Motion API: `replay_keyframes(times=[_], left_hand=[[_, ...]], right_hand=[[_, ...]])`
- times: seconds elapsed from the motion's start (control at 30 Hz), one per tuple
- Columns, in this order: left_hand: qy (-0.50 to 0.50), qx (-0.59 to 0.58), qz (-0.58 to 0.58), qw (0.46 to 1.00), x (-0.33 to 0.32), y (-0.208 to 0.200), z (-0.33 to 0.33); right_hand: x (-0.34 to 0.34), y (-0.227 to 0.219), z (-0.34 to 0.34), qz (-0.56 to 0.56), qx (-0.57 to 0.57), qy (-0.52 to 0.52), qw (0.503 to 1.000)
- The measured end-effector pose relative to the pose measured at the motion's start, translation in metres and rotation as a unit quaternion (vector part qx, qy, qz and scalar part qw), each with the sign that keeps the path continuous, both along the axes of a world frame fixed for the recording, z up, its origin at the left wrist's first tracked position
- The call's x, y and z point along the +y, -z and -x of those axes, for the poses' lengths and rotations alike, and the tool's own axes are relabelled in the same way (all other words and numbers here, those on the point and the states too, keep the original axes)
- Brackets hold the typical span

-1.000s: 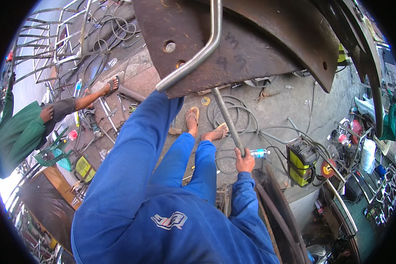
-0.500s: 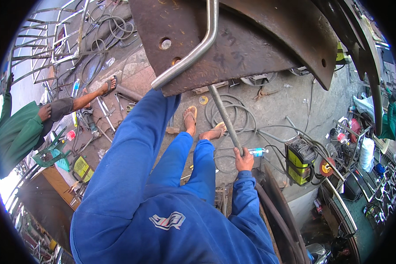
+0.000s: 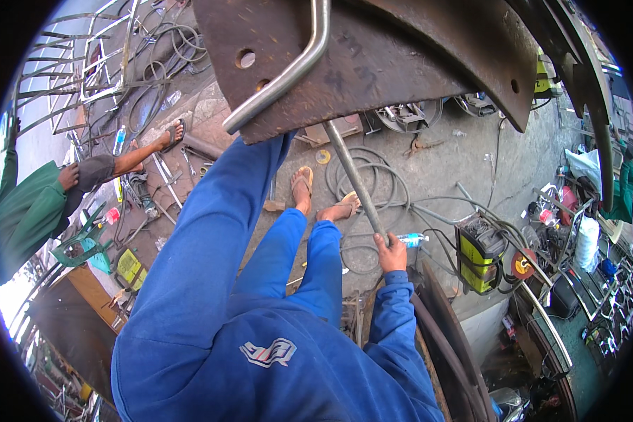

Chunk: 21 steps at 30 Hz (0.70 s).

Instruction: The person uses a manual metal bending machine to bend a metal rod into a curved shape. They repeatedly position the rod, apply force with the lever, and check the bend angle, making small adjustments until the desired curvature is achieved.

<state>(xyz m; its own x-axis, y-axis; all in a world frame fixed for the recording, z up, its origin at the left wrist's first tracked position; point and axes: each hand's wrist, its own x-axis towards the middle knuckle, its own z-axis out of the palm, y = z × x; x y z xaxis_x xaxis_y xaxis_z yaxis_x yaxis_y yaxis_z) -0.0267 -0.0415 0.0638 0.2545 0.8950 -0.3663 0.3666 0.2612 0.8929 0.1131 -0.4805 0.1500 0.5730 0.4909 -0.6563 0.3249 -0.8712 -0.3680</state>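
My right hand [image 3: 389,252] is closed around the lower end of a grey metal rod [image 3: 352,169]. The rod slants up and to the left until it passes behind a brown steel plate [image 3: 380,84] with drilled holes. Across the plate's left part lies a bent, shiny metal bar [image 3: 288,76], its lower end sticking out past the plate's left edge. Whether this bar and the rod are one piece is hidden by the plate. My left arm [image 3: 197,225] reaches forward under the plate, which covers my left hand.
Coiled cable [image 3: 394,183] lies on the floor beyond my feet. To the right stands a yellow-green and black machine [image 3: 480,254] with cables. A person in a green sleeve [image 3: 32,207] is at the left, near a metal frame [image 3: 84,70]. Curved steel plates [image 3: 577,63] hang at upper right.
The plate and the bent bar have shifted slightly left and away from me. The rod's upper part has swung a little left, with my right hand still gripping its lower end.
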Motion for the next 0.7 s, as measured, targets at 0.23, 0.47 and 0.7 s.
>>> replay_keyframes(times=[0.23,0.47,0.7], left_hand=[[-0.004,0.011,-0.013,1.0,-0.013,0.001,-0.003],[-0.004,0.021,-0.026,0.999,-0.019,0.002,-0.007],[0.001,0.028,-0.035,0.999,-0.019,0.001,-0.01]], right_hand=[[0.002,-0.008,0.002,-0.014,-0.038,-0.01,0.999],[0.006,-0.014,0.011,-0.006,-0.082,0.005,0.997],[0.01,-0.012,0.019,-0.038,-0.149,0.01,0.988]])
